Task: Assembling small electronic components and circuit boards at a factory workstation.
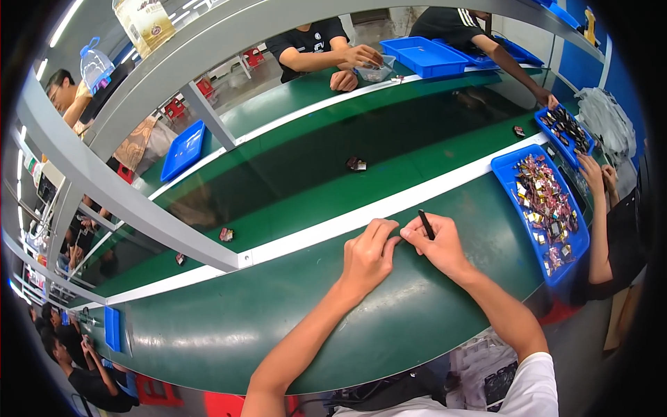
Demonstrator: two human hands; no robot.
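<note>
Both of my hands are close together over the green work table (229, 333), just on my side of the white rail. My right hand (441, 247) is closed round a slim black pen-like tool (426, 226), which sticks up between thumb and fingers; its exact kind I cannot tell. Thumb and fingertips of my left hand (369, 256) are pinched together near the right fingertips. Whatever sits in that pinch is too small or hidden to make out. To the right of my hands lies a blue tray (542, 267) heaped with small parts with pinkish wires and yellow and silver pieces.
Beyond the white rail (389, 206) runs a green conveyor belt with small dark parts (356, 164) spaced along it. A grey metal post (160, 208) slants across the left. Co-workers' hands reach to a blue tray of black pieces (566, 132) and a clear container (375, 69).
</note>
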